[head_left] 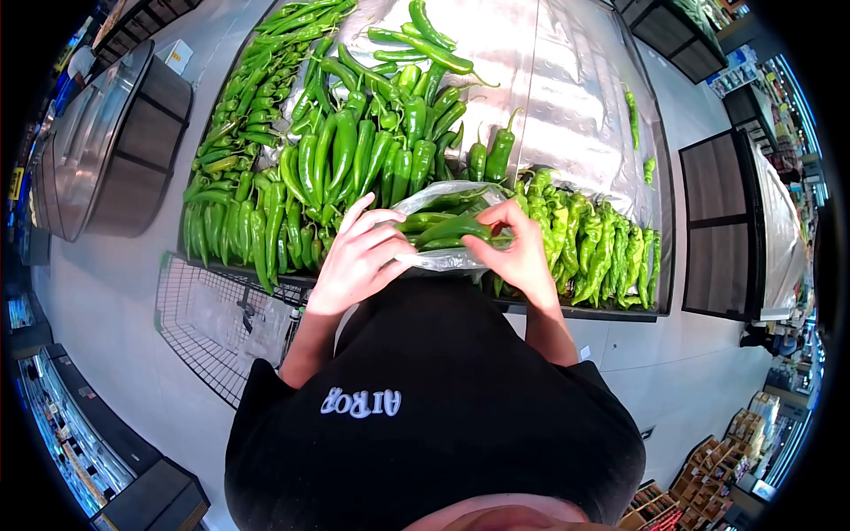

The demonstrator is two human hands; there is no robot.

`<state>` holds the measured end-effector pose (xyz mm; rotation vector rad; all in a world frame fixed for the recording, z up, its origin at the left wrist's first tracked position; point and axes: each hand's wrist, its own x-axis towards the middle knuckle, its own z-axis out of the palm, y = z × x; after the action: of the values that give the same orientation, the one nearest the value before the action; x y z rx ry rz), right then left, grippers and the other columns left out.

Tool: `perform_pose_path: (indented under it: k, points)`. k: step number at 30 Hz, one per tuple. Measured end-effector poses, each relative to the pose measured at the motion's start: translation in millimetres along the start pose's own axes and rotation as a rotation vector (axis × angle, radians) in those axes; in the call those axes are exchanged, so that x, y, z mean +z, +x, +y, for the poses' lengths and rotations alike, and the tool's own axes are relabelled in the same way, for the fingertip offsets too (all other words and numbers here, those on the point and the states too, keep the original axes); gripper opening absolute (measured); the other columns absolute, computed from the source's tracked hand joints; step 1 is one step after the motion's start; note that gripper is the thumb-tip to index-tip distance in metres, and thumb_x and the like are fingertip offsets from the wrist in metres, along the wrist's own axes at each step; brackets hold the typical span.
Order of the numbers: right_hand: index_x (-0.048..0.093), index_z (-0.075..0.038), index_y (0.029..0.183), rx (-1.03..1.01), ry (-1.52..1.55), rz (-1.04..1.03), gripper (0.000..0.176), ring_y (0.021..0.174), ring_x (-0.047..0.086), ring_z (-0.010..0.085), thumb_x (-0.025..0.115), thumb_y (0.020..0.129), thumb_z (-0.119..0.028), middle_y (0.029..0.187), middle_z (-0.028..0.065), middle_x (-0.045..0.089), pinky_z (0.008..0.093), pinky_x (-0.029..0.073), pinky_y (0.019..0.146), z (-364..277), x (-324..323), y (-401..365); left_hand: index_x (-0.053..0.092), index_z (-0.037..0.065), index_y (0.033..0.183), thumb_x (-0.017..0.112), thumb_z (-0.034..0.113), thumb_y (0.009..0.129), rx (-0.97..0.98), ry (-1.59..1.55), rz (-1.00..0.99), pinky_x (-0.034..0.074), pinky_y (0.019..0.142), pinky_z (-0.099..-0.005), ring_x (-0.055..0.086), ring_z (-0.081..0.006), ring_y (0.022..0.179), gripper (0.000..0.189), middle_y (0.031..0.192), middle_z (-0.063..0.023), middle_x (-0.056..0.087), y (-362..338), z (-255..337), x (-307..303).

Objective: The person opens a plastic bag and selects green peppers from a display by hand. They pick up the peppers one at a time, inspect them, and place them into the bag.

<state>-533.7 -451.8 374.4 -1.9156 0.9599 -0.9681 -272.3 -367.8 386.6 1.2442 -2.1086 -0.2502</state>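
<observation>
A clear plastic bag with several long green peppers inside lies at the near edge of the produce display, close to my chest. My left hand grips the bag's left rim, fingers bent over the plastic. At the bag's mouth, my right hand pinches a green pepper between thumb and fingers. Part of that pepper is hidden by the right hand. Just beyond the bag are piled dark green peppers, and lighter wrinkled peppers fill the right side.
The black-edged display stand has a silvery liner showing at the back. A wire shopping cart with clear plastic in it stands at the near left. Other stands flank the aisle on the left and right.
</observation>
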Motion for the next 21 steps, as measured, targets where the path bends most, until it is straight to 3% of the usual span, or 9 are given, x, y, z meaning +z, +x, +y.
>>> perform_pose_path:
  k: [1, 3, 4, 11, 13, 14, 15, 19, 21]
  points:
    - [0.064, -0.005, 0.095, 0.002, 0.017, -0.075, 0.032, 0.082, 0.067, 0.0196, 0.088, 0.076, -0.014, 0.093, 0.0079, 0.072, 0.0337, 0.054, 0.075, -2.5, 2.8, -0.2, 0.073, 0.013, 0.089, 0.080, 0.016, 0.079, 0.004, -0.006, 0.002, 0.034, 0.118, -0.0558, 0.062, -0.0241, 0.116, 0.012, 0.094, -0.0018, 0.068, 0.6, -0.2, 0.7]
    - [0.066, -0.004, 0.094, -0.198, -0.135, -0.148, 0.027, 0.091, 0.067, 0.0234, 0.085, 0.076, -0.009, 0.098, 0.0076, 0.072, 0.0361, 0.053, 0.085, -3.1, 11.9, 1.7, 0.073, 0.014, 0.089, 0.080, 0.017, 0.078, 0.012, -0.015, 0.008, 0.034, 0.117, -0.0558, 0.062, -0.0239, 0.114, 0.013, 0.094, -0.0020, 0.068, 0.3, -2.3, 2.8]
    - [0.069, -0.006, 0.089, -0.204, -0.193, -0.228, 0.018, 0.094, 0.066, 0.0288, 0.082, 0.077, -0.011, 0.099, 0.0074, 0.071, 0.0388, 0.051, 0.086, -5.5, 12.7, 4.9, 0.074, 0.014, 0.089, 0.081, 0.017, 0.076, 0.004, -0.007, 0.005, 0.034, 0.118, -0.0551, 0.063, -0.0229, 0.114, 0.015, 0.093, -0.0014, 0.069, -0.2, -2.9, 3.3]
    - [0.072, -0.005, 0.082, -0.226, -0.214, -0.289, 0.009, 0.083, 0.064, 0.0284, 0.080, 0.079, -0.009, 0.086, 0.0065, 0.068, 0.0382, 0.051, 0.078, -6.8, 4.8, 13.1, 0.075, 0.013, 0.088, 0.086, 0.025, 0.072, -0.023, -0.002, -0.019, 0.035, 0.117, -0.0539, 0.064, -0.0212, 0.112, 0.022, 0.091, -0.0014, 0.070, -3.3, -2.5, 4.0]
    - [0.071, -0.003, 0.080, -0.214, -0.191, -0.203, 0.009, 0.079, 0.064, 0.0285, 0.079, 0.080, -0.007, 0.082, 0.0078, 0.068, 0.0378, 0.051, 0.074, -0.3, 2.3, 24.5, 0.075, 0.013, 0.087, 0.087, 0.028, 0.073, -0.022, -0.022, -0.008, 0.035, 0.117, -0.0540, 0.063, -0.0214, 0.113, 0.024, 0.091, -0.0015, 0.070, -3.6, -1.5, 4.0]
    - [0.071, -0.003, 0.081, -0.242, -0.198, -0.150, 0.008, 0.076, 0.064, 0.0259, 0.078, 0.082, -0.006, 0.081, 0.0087, 0.067, 0.0353, 0.050, 0.068, 1.6, 0.3, 34.7, 0.075, 0.013, 0.087, 0.087, 0.030, 0.073, -0.022, -0.032, 0.003, 0.035, 0.117, -0.0539, 0.063, -0.0214, 0.113, 0.025, 0.091, -0.0015, 0.070, -3.7, -0.7, 4.6]
    - [0.070, -0.002, 0.081, -0.123, -0.203, -0.142, 0.010, 0.071, 0.062, 0.0185, 0.078, 0.085, -0.007, 0.078, 0.0073, 0.065, 0.0308, 0.048, 0.064, 6.8, -1.3, 44.4, 0.075, 0.013, 0.087, 0.087, 0.032, 0.074, -0.020, -0.043, 0.015, 0.035, 0.117, -0.0538, 0.063, -0.0215, 0.113, 0.026, 0.092, -0.0015, 0.070, -3.6, 0.0, 5.1]
    - [0.071, -0.001, 0.098, 0.155, -0.100, -0.163, 0.015, 0.070, 0.057, 0.0082, 0.075, 0.091, -0.014, 0.085, 0.0032, 0.069, 0.0260, 0.047, 0.064, 29.9, 8.6, 88.2, 0.074, 0.013, 0.087, 0.084, 0.028, 0.080, -0.004, -0.030, 0.040, 0.036, 0.117, -0.0524, 0.063, -0.0211, 0.113, 0.019, 0.092, 0.0010, 0.070, -2.3, 3.1, 3.0]
    - [0.065, 0.003, 0.120, 0.207, -0.131, -0.317, 0.039, 0.078, 0.064, 0.0108, 0.077, 0.092, -0.022, 0.090, 0.0069, 0.072, 0.0272, 0.053, 0.073, 49.8, 16.0, 107.1, 0.074, 0.014, 0.087, 0.082, 0.024, 0.081, -0.029, -0.027, 0.058, 0.036, 0.116, -0.0518, 0.063, -0.0208, 0.113, 0.014, 0.093, 0.0022, 0.070, -3.1, 4.1, 1.9]
